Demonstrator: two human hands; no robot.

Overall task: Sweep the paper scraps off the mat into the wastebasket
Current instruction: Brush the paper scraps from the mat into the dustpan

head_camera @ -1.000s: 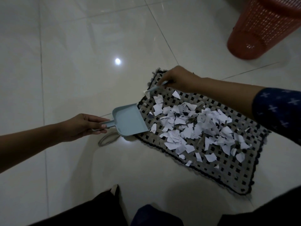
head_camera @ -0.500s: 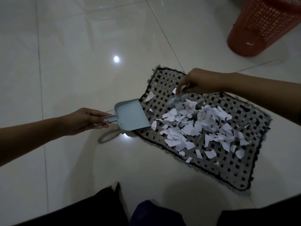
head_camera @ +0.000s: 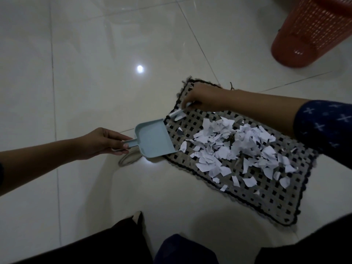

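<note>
Scraps: paper scraps (head_camera: 236,149) heaped mid-mat (head_camera: 270,202)
Left hand (head_camera: 101,142): grasping dustpan (head_camera: 154,139) handle, pan lip touching mat's edge
Right hand (head_camera: 203,99): clenched on small brush (head_camera: 178,113) over mat's far corner
Wastebasket (head_camera: 312,31): red, beyond mat, well apart

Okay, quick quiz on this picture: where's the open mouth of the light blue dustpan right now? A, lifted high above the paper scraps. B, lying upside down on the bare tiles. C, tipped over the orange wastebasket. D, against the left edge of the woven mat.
D: the left hand holds the dustpan by its handle, its open lip meeting the left edge of the woven mat, far from the orange wastebasket.
</note>
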